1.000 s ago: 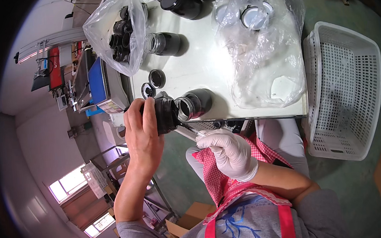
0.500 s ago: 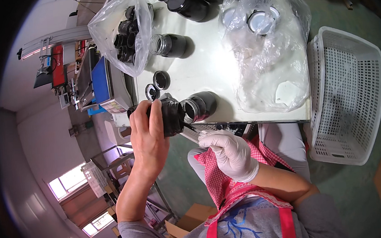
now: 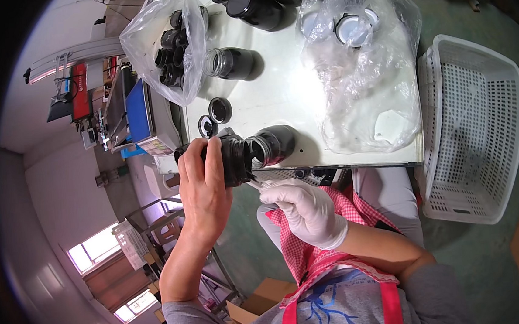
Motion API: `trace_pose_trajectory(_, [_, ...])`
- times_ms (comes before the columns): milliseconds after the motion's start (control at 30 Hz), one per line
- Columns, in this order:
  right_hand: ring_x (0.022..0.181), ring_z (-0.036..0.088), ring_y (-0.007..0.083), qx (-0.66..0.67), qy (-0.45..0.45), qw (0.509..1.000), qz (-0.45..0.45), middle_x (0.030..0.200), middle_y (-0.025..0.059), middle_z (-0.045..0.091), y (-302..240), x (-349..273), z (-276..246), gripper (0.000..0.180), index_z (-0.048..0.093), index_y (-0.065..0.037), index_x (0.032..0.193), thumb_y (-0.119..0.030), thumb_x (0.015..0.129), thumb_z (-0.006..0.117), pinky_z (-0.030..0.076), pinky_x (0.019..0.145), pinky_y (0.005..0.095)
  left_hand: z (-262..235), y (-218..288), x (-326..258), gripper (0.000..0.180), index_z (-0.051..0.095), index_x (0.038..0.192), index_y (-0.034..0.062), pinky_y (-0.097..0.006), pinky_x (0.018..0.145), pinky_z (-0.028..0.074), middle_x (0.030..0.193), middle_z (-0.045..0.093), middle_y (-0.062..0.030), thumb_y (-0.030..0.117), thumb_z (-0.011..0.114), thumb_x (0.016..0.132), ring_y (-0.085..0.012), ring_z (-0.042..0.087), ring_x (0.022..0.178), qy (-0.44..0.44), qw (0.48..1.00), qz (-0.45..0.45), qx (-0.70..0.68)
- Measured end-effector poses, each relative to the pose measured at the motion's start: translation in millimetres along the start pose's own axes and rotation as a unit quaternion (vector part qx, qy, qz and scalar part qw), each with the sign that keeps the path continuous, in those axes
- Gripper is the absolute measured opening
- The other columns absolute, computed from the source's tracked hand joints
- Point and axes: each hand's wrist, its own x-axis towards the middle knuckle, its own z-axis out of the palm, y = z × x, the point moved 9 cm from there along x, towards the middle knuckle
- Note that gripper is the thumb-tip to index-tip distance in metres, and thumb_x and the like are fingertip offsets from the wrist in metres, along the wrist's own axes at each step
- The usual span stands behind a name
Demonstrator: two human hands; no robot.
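My bare left hand is wrapped round a dark jar, tilted with its open mouth facing right. Beside that mouth, on the near edge of the table, stands an open glass jar with dark contents. My right hand, in a white glove, is closed on a thin tool with a pale handle. The tool's far end reaches the held jar's mouth; its tip is hidden or too dark to make out. Two round black lids lie just beyond my left hand. A small black spot shows on the tabletop.
Another open dark jar stands farther back, near a clear bag of black items. Several lidded black jars stand at the back. A clear plastic bag with lids covers the table's right side, beside a white basket.
My right hand has moved slightly left, and the tool in it has shifted at the held jar's mouth. A small black spot has appeared on the tabletop. My left hand has hardly moved.
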Motion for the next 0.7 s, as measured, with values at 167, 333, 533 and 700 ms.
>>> trace_pose_trajectory(167, [0.087, 0.071, 0.0314, 0.004, -0.001, 1.0, 0.026, 0.101, 0.0141, 0.069, 10.2, 1.8, 5.6, 0.024, 0.061, -0.006, 0.115, 0.003, 0.093, 0.065, 0.057, 0.075, 0.0364, -1.4, 1.5, 0.4, 0.081, 0.05, 0.136, 0.003, -0.047, 0.094, 0.047, 0.128, 0.053, -0.0187, -0.013, 0.076, 0.061, -0.0395, 0.055, 0.111, -0.001, 1.0, 0.004, 0.0])
trace_pose_trajectory(333, [0.088, 0.071, 0.0319, -0.036, 0.003, 0.999, 0.003, 0.101, 0.0131, 0.069, 4.7, -3.8, -5.0, 0.026, 0.061, -0.006, 0.115, 0.002, 0.092, 0.066, 0.057, 0.075, 0.0372, 1.2, -2.5, -0.1, 0.082, 0.05, 0.137, 0.0034, -0.048, 0.095, 0.046, 0.129, 0.053, -0.0186, -0.013, 0.076, 0.061, -0.0396, 0.055, 0.112, -0.006, 1.0, -0.006, 0.003])
trace_pose_trajectory(533, [0.09, 0.071, 0.0317, -0.047, -0.008, 0.999, -0.014, 0.103, 0.0125, 0.069, -6.3, -2.3, -3.4, 0.028, 0.06, -0.007, 0.117, 0.002, 0.091, 0.067, 0.058, 0.076, 0.0375, -0.3, -4.2, -0.9, 0.082, 0.05, 0.137, 0.0036, -0.047, 0.095, 0.046, 0.128, 0.053, -0.0185, -0.013, 0.076, 0.06, -0.0396, 0.055, 0.112, 0.002, 1.0, -0.008, 0.0])
trace_pose_trajectory(700, [0.091, 0.07, 0.0315, -0.045, -0.007, 0.999, -0.013, 0.104, 0.0127, 0.069, -5.0, -0.6, 1.4, 0.029, 0.06, -0.008, 0.118, 0.002, 0.091, 0.068, 0.057, 0.076, 0.0377, 0.7, -5.8, -2.3, 0.083, 0.05, 0.137, 0.0041, -0.047, 0.094, 0.048, 0.128, 0.053, -0.0186, -0.013, 0.077, 0.061, -0.0397, 0.055, 0.112, 0.005, 1.0, -0.009, -0.006])
